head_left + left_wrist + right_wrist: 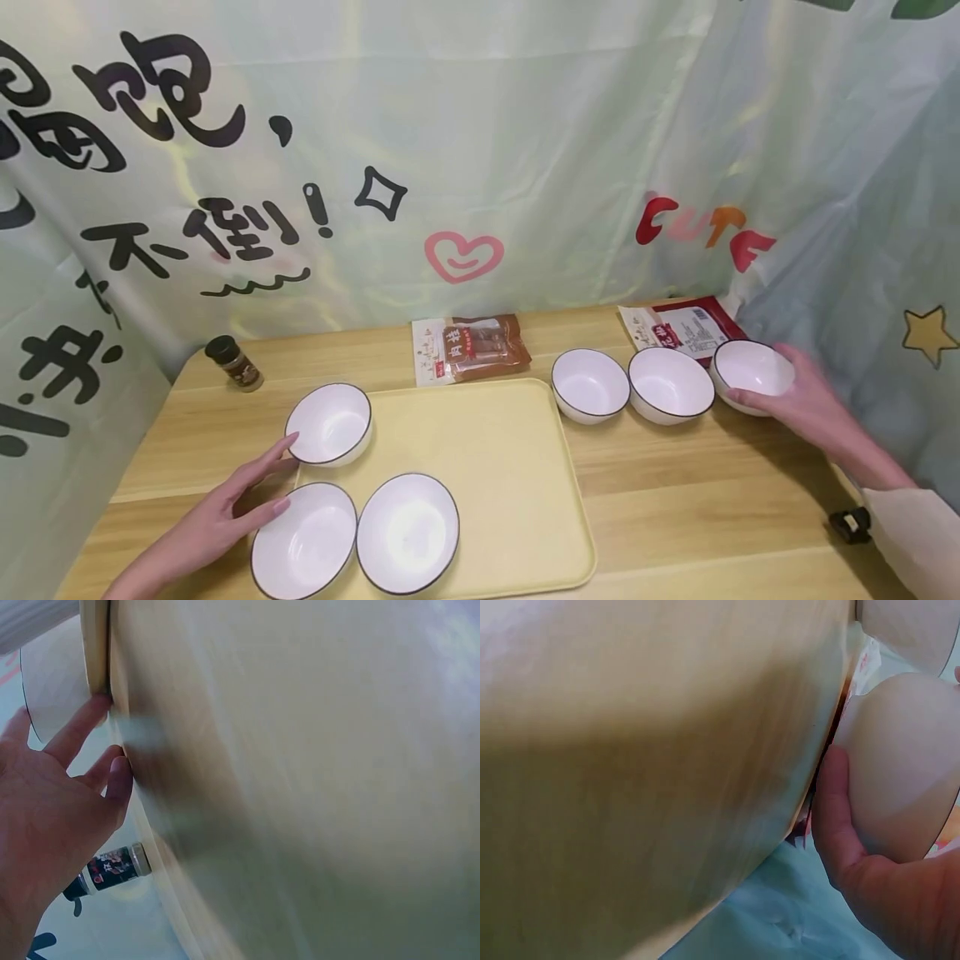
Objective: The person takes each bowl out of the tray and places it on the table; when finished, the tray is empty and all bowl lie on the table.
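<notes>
At the right end of the table my right hand (798, 396) grips a white, dark-rimmed bowl (753, 368), thumb on its near side and fingers around the far side. The right wrist view shows the thumb along the outer wall of that bowl (900, 765). My left hand (217, 517) is at the tray's left edge, fingers extended, one fingertip touching the upper-left bowl (330, 423). Its thumb lies by the rim of the lower-left bowl (303, 542). Beside that stands another bowl (408, 533). All three are on the yellow tray (517, 483).
Two more bowls, one (591, 385) by the tray corner and one (671, 383) beside the gripped bowl, complete a row. Behind lie a brown packet (487, 346) and a red-white packet (682, 329). A spice jar (235, 363) stands back left; a small black object (851, 525) is at right.
</notes>
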`<state>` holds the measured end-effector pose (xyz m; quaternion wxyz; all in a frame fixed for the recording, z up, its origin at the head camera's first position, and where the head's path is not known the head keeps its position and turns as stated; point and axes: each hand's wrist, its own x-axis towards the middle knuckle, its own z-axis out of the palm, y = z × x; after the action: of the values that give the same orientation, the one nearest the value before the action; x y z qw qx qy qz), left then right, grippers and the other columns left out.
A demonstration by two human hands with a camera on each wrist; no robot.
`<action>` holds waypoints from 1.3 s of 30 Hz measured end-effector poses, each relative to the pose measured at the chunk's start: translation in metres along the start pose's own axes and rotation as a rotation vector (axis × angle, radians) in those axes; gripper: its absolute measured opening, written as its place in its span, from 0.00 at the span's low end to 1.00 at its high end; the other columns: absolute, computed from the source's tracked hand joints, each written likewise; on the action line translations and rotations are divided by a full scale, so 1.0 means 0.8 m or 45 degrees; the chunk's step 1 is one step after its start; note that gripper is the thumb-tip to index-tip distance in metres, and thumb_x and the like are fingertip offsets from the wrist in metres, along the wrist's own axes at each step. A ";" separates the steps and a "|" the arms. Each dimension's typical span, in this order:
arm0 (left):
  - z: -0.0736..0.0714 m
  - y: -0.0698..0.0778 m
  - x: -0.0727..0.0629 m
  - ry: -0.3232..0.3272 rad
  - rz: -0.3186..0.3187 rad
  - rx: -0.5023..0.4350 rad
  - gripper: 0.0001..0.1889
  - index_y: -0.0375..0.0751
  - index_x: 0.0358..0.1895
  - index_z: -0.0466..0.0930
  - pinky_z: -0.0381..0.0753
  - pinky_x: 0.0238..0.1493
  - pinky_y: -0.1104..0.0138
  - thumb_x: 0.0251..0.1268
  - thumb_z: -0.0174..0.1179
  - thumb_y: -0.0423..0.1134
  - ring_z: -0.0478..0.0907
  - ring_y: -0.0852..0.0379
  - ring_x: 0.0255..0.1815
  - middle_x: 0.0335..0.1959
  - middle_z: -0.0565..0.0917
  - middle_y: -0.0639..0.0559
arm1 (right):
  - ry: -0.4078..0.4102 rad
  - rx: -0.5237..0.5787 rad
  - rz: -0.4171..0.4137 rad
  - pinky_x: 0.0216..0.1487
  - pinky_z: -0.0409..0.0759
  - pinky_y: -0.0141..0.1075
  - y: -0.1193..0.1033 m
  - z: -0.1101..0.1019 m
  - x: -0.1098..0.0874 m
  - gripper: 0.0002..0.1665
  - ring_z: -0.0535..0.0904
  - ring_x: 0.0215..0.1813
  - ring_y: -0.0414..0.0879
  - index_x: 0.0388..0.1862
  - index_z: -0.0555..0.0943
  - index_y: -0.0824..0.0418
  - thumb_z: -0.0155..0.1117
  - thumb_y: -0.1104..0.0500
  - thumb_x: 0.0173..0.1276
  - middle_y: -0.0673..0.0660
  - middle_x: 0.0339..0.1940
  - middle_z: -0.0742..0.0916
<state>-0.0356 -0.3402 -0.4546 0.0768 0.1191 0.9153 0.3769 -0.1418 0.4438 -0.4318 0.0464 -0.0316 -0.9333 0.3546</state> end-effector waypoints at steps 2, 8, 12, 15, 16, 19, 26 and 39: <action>0.000 -0.001 -0.001 0.006 0.008 -0.003 0.42 0.65 0.90 0.54 0.64 0.64 0.79 0.83 0.66 0.45 0.63 0.72 0.77 0.81 0.72 0.49 | -0.005 0.004 0.000 0.54 0.68 0.59 0.002 0.004 -0.001 0.67 0.62 0.67 0.80 0.84 0.47 0.82 0.81 0.49 0.69 0.87 0.75 0.61; -0.001 -0.001 -0.002 0.002 0.019 -0.017 0.41 0.65 0.90 0.54 0.63 0.64 0.80 0.83 0.65 0.45 0.60 0.79 0.74 0.81 0.71 0.47 | -0.015 0.008 -0.004 0.56 0.68 0.61 0.003 0.008 -0.002 0.67 0.62 0.67 0.79 0.84 0.47 0.81 0.80 0.49 0.70 0.86 0.74 0.62; 0.000 -0.001 0.000 -0.004 0.022 -0.027 0.41 0.65 0.90 0.54 0.61 0.64 0.81 0.83 0.65 0.45 0.60 0.79 0.75 0.83 0.69 0.47 | -0.029 0.001 0.010 0.54 0.69 0.60 0.001 0.008 -0.003 0.67 0.62 0.66 0.79 0.84 0.45 0.81 0.80 0.48 0.71 0.86 0.74 0.61; 0.000 0.000 0.001 -0.008 0.015 -0.029 0.41 0.66 0.90 0.54 0.62 0.65 0.81 0.83 0.65 0.46 0.62 0.74 0.76 0.81 0.71 0.46 | -0.023 -0.009 0.001 0.52 0.69 0.59 -0.001 0.008 -0.003 0.67 0.63 0.65 0.79 0.83 0.47 0.81 0.80 0.48 0.70 0.85 0.73 0.62; 0.000 0.000 0.000 -0.008 0.009 -0.026 0.41 0.66 0.90 0.54 0.63 0.64 0.80 0.83 0.65 0.46 0.64 0.71 0.77 0.80 0.72 0.46 | -0.021 -0.013 -0.003 0.52 0.70 0.59 -0.002 0.008 -0.003 0.67 0.64 0.65 0.79 0.83 0.47 0.81 0.81 0.48 0.70 0.85 0.73 0.63; 0.000 0.000 -0.001 -0.006 -0.010 -0.007 0.41 0.65 0.90 0.54 0.67 0.64 0.77 0.83 0.65 0.47 0.67 0.63 0.77 0.79 0.75 0.46 | -0.015 -0.021 -0.021 0.52 0.69 0.63 -0.004 0.010 -0.002 0.67 0.65 0.64 0.79 0.83 0.49 0.82 0.82 0.48 0.68 0.85 0.72 0.64; -0.001 0.003 -0.001 -0.008 -0.053 0.029 0.41 0.66 0.90 0.53 0.68 0.64 0.74 0.83 0.65 0.49 0.68 0.39 0.78 0.77 0.77 0.46 | -0.039 -0.003 -0.001 0.56 0.67 0.72 -0.003 0.011 -0.001 0.69 0.63 0.65 0.80 0.84 0.45 0.81 0.81 0.48 0.69 0.86 0.74 0.62; -0.003 0.005 0.000 -0.009 -0.045 0.043 0.41 0.67 0.90 0.53 0.68 0.64 0.75 0.83 0.65 0.49 0.67 0.50 0.79 0.81 0.72 0.46 | -0.087 0.027 -0.005 0.56 0.71 0.59 -0.004 0.007 0.002 0.69 0.63 0.66 0.79 0.85 0.44 0.80 0.80 0.49 0.70 0.86 0.75 0.62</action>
<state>-0.0357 -0.3392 -0.4503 0.0848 0.1056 0.9232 0.3596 -0.1445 0.4378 -0.4340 0.0153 -0.0173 -0.9306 0.3653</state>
